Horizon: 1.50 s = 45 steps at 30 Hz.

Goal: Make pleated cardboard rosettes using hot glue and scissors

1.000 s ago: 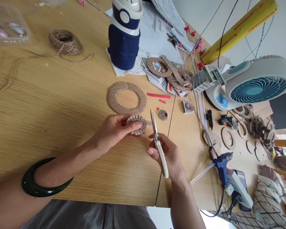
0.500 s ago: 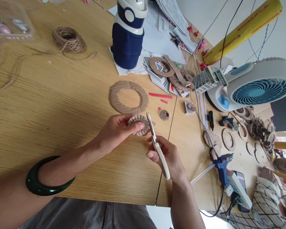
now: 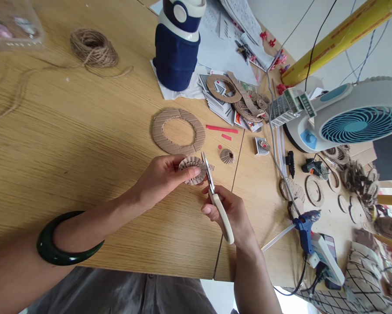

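Observation:
Between the thumb and fingers of my left hand (image 3: pixel 169 174) is a pleated cardboard rosette (image 3: pixel 200 174), its ridges fanning out from the middle. My right hand (image 3: pixel 230 211) grips scissors (image 3: pixel 222 218) with cream handles; the blades point away from me and lie at the rosette's right edge. Whether the blades touch the cardboard I cannot tell. Just beyond my left hand lies a flat cardboard ring (image 3: pixel 159 131). A smaller pleated cone (image 3: pixel 227 156) sits to the right, near a red paper strip (image 3: pixel 222 129) and small red scraps.
Twine (image 3: pixel 94 48) lies coiled at the far left. A navy bottle (image 3: pixel 177 56) stands at the back beside papers, playing cards and cardboard pieces. On the right are a fan (image 3: pixel 356 117), a blue glue gun (image 3: pixel 305 226) with its cable, a power strip (image 3: pixel 328 261) and more cardboard rings (image 3: pixel 314 190).
The view has shifted slightly, so the table things sit a little higher in it. Both hands keep nearly the same hold on the rosette and the scissors.

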Each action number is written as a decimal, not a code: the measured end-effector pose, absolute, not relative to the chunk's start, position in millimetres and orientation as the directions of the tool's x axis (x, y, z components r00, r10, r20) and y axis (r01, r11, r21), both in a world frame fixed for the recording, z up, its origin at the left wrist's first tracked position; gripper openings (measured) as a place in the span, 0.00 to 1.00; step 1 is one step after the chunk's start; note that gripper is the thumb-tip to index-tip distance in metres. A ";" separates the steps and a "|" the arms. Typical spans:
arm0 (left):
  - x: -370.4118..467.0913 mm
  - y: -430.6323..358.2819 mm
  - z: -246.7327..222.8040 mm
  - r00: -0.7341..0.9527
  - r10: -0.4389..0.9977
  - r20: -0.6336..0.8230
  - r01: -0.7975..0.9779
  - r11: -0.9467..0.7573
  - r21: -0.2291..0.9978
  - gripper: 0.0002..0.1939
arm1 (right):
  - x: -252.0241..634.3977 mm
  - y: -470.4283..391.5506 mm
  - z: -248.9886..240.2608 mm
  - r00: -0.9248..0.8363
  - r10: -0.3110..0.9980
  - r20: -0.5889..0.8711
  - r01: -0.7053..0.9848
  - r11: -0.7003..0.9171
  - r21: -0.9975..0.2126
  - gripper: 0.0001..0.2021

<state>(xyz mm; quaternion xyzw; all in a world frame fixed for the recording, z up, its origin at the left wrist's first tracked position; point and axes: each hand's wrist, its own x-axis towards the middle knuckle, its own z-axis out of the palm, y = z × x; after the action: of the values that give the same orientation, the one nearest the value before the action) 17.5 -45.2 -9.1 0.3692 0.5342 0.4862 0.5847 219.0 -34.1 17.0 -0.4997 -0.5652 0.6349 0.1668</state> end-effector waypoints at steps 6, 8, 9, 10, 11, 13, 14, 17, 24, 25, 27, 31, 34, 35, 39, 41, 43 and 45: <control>17.1 -45.8 -7.0 -0.057 0.964 -0.259 -0.115 0.251 0.961 0.11 | 218.1 -34.5 15.8 -0.422 0.779 -0.464 0.387 -0.308 -0.869 0.26; 17.9 -45.9 -8.7 -0.047 0.961 -0.274 -0.157 0.263 0.952 0.11 | 218.0 -34.6 15.5 -0.410 0.782 -0.470 0.396 -0.311 -0.864 0.27; 18.4 -46.0 -9.8 -0.037 0.956 -0.291 -0.201 0.278 0.939 0.11 | 218.1 -34.6 15.3 -0.407 0.784 -0.469 0.398 -0.310 -0.864 0.27; 18.8 -46.0 -10.9 -0.027 0.951 -0.307 -0.256 0.290 0.922 0.12 | 218.2 -34.4 15.2 -0.406 0.786 -0.466 0.398 -0.307 -0.864 0.27; 19.1 -45.9 -11.9 -0.017 0.948 -0.317 -0.312 0.296 0.903 0.12 | 218.3 -34.2 15.0 -0.406 0.787 -0.464 0.399 -0.304 -0.865 0.27; 19.3 -45.7 -13.5 -0.006 0.945 -0.327 -0.400 0.297 0.867 0.14 | 218.5 -33.9 14.6 -0.405 0.790 -0.461 0.401 -0.300 -0.866 0.27; 19.1 -45.5 -13.8 0.000 0.944 -0.329 -0.419 0.299 0.857 0.15 | 218.5 -33.8 14.5 -0.403 0.791 -0.461 0.401 -0.301 -0.865 0.27; 18.4 -44.6 -13.2 -0.018 0.940 -0.342 -0.399 0.307 0.864 0.15 | 218.5 -34.2 14.4 -0.398 0.792 -0.463 0.398 -0.306 -0.865 0.27; 18.3 -43.5 -9.5 -0.054 0.933 -0.357 -0.394 0.308 0.866 0.14 | 218.3 -35.2 13.0 -0.398 0.794 -0.459 0.399 -0.301 -0.866 0.25; 18.3 -43.6 -9.1 -0.057 0.933 -0.356 -0.386 0.308 0.869 0.14 | 218.4 -35.2 12.5 -0.397 0.796 -0.458 0.399 -0.300 -0.867 0.25; 18.3 -43.9 -9.1 -0.058 0.933 -0.354 -0.360 0.311 0.879 0.14 | 218.7 -35.1 11.7 -0.395 0.797 -0.458 0.402 -0.299 -0.866 0.25; 17.7 -44.6 -11.9 -0.059 0.943 -0.328 -0.341 0.290 0.894 0.14 | 219.0 -34.8 11.0 -0.397 0.797 -0.456 0.401 -0.296 -0.867 0.24; 17.2 -45.1 -13.5 -0.063 0.946 -0.317 -0.339 0.279 0.899 0.14 | 218.9 -35.3 10.7 -0.395 0.799 -0.454 0.400 -0.296 -0.868 0.24; 17.2 -45.1 -13.3 -0.066 0.945 -0.319 -0.338 0.280 0.899 0.14 | 218.8 -35.6 10.4 -0.394 0.800 -0.452 0.400 -0.294 -0.868 0.24; 17.0 -44.1 -9.2 -0.077 0.942 -0.328 -0.318 0.289 0.903 0.13 | 219.5 -36.5 7.8 -0.387 0.801 -0.457 0.402 -0.299 -0.865 0.24; 16.8 -43.3 -6.9 -0.083 0.944 -0.320 -0.293 0.283 0.913 0.13 | 219.9 -35.8 6.4 -0.385 0.797 -0.466 0.405 -0.308 -0.861 0.24; 16.4 -42.5 -5.2 -0.087 0.946 -0.314 -0.279 0.279 0.919 0.12 | 220.1 -34.7 6.0 -0.391 0.790 -0.473 0.406 -0.313 -0.859 0.25; 15.8 -42.0 -4.6 -0.089 0.946 -0.312 -0.276 0.278 0.920 0.11 | 219.9 -33.6 6.9 -0.408 0.779 -0.476 0.402 -0.315 -0.860 0.26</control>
<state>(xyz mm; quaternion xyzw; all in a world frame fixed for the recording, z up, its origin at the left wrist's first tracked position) 15.8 -42.0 -4.6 0.3151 0.5315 0.5118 0.5969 219.9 -33.6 6.9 -0.5225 -0.5649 0.6203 0.1522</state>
